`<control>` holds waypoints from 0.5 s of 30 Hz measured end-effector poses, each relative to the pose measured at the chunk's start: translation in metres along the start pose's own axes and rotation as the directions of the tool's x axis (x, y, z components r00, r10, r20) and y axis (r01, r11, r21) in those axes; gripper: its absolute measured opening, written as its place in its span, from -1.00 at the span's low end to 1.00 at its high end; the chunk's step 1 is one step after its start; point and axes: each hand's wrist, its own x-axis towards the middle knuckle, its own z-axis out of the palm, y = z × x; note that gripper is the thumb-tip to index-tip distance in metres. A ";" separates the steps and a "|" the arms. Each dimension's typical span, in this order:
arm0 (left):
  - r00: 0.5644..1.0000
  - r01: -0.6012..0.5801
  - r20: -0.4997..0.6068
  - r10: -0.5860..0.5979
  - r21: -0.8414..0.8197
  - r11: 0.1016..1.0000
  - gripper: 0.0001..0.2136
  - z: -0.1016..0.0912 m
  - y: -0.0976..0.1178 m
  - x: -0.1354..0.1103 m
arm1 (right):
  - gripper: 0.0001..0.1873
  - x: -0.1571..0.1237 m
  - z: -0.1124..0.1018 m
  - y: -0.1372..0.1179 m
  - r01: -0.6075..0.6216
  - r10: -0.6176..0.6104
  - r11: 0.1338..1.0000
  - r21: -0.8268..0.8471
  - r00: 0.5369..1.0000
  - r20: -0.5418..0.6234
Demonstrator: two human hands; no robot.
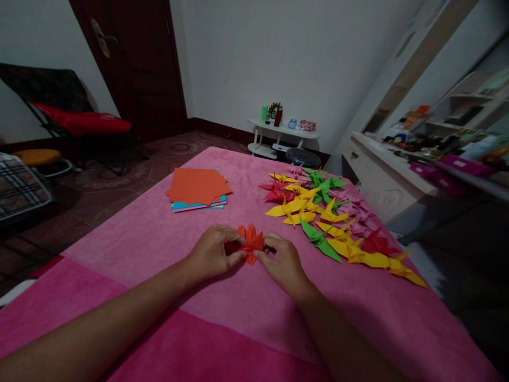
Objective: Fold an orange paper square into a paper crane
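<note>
Between my two hands is a small piece of folded orange paper (pixel 251 243), partly opened out, with several points sticking up and down. My left hand (pixel 218 248) pinches its left side between thumb and fingers. On the other side, my right hand (pixel 283 260) grips the right edge with thumb and forefinger. The fingers hide parts of the folds. To the right lie many folded paper cranes in yellow (pixel 294 206), green (pixel 320 241), red (pixel 377 243) and pink. A stack of square paper sheets (pixel 196 185), orange on top with blue and pink beneath, lies at the back left.
Everything rests on a table with a pink cover (pixel 199 323). Beyond it stand a small white shelf table (pixel 284 130) and a dark round stool (pixel 303 157). A cluttered white dresser (pixel 389 164) is at the right, and a folding chair (pixel 79 119) at the left.
</note>
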 end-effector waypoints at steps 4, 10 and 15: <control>0.999 -0.040 -0.024 0.043 0.106 0.994 -0.89 0.005 0.000 0.000 | -0.82 0.000 0.000 -0.002 0.013 -0.013 1.000 -0.018 1.000 -0.007; 0.998 -0.035 -0.035 0.042 0.188 0.982 -0.82 0.010 0.001 -0.001 | -0.90 0.000 0.000 -0.001 0.033 -0.033 0.999 -0.013 0.999 0.013; 0.999 -0.053 0.001 0.054 0.236 0.970 -0.79 0.009 0.001 -0.002 | -0.90 -0.002 0.000 -0.002 0.055 -0.054 0.998 -0.031 0.998 0.019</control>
